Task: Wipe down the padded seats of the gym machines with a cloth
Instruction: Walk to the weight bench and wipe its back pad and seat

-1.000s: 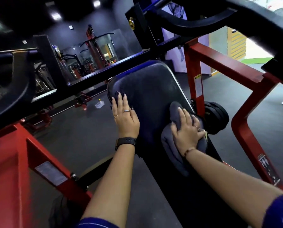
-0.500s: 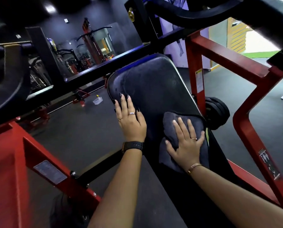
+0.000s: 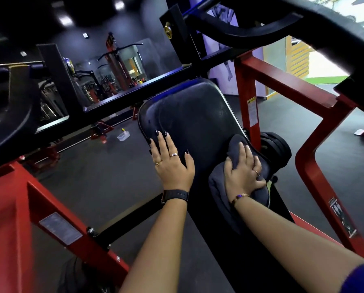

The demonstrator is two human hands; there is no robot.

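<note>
Dark gym floor (image 3: pixel 104 172) spreads under a red-framed machine (image 3: pixel 282 86), and nearest the camera two bare forearms reach forward onto its black padded seat (image 3: pixel 193 115). The left hand (image 3: pixel 172 166) lies flat and open on the pad's left edge, fingers straight and pointing up the pad. The right hand (image 3: pixel 243 173) presses with spread, nearly straight fingers on a dark grey cloth (image 3: pixel 219 197) bunched against the pad's right edge, one end trailing back toward the person. The pad's long axis runs away from the person and tilts upward, its rounded end farthest, just below a black crossbar (image 3: pixel 134 92).
</note>
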